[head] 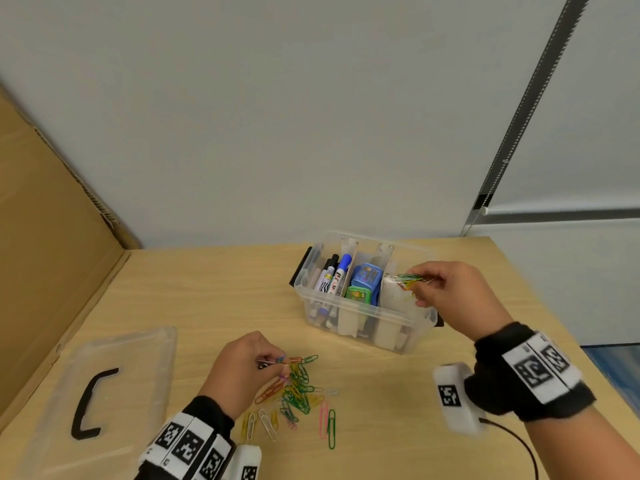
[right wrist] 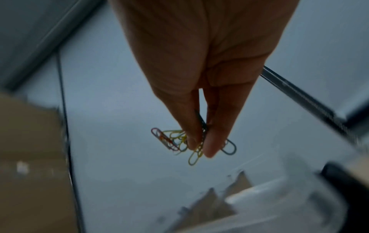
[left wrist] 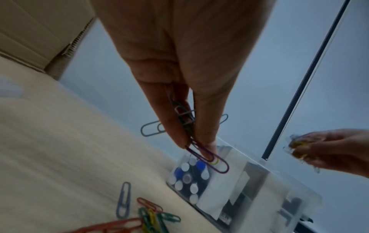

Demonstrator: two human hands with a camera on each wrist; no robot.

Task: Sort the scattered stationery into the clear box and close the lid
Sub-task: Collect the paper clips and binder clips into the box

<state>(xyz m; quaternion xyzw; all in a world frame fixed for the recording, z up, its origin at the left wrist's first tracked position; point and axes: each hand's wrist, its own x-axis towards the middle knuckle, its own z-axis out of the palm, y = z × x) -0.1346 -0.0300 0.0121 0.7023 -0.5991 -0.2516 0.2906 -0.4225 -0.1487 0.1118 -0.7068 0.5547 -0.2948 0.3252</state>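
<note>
Loose paper clips (head: 294,393) lie under the left hand (head: 242,368), which pinches a few (count hidden by fingers). Right hand (head: 457,292) pinches a blurred bunch (head: 410,280) over the clear box (head: 363,327).

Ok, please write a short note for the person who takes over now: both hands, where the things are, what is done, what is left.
Left hand pinches a few paper clips above the clip pile on the table.
Right hand pinches a clip bunch over the right compartment of the clear box.
Done: markers in the left compartment, sharpeners in the middle one.
Left: drop both bunches in, collect the pile, fit the lid, which lies on the table at the left.
</note>
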